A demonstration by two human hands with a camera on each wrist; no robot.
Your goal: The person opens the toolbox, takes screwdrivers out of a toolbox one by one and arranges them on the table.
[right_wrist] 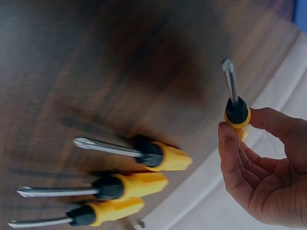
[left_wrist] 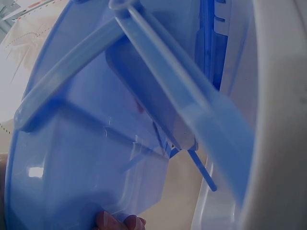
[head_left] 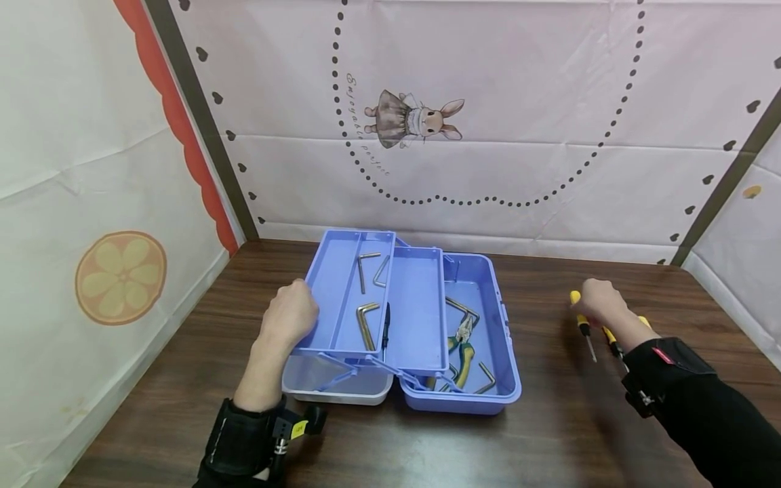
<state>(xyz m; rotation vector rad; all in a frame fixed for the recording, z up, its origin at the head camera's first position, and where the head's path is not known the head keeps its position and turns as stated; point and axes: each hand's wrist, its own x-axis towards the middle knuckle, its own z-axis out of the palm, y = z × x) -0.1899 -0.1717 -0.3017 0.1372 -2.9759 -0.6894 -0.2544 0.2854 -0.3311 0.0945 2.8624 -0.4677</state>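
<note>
My left hand (head_left: 291,313) grips the left edge of the upper tray (head_left: 326,291) of a blue fold-out toolbox (head_left: 509,379). In the left wrist view its fingertips (left_wrist: 112,221) show against the tray's underside. Several L-shaped hex keys (head_left: 366,325) lie in that tray. Pliers (head_left: 465,352) with green and yellow handles sit in the deep base among more hex keys. Off to the right, my right hand (right_wrist: 268,172) pinches a yellow-and-black screwdriver (right_wrist: 237,112) by its handle, shaft pointing away from the palm. Beside it, three similar screwdrivers (right_wrist: 129,186) lie on the table.
Under the raised trays, a translucent lid (head_left: 372,390) rests on the wooden table (head_left: 549,434). Hinged blue arms (head_left: 390,366) link the trays to the box. White printed cloth (head_left: 518,81) walls off the back and both sides.
</note>
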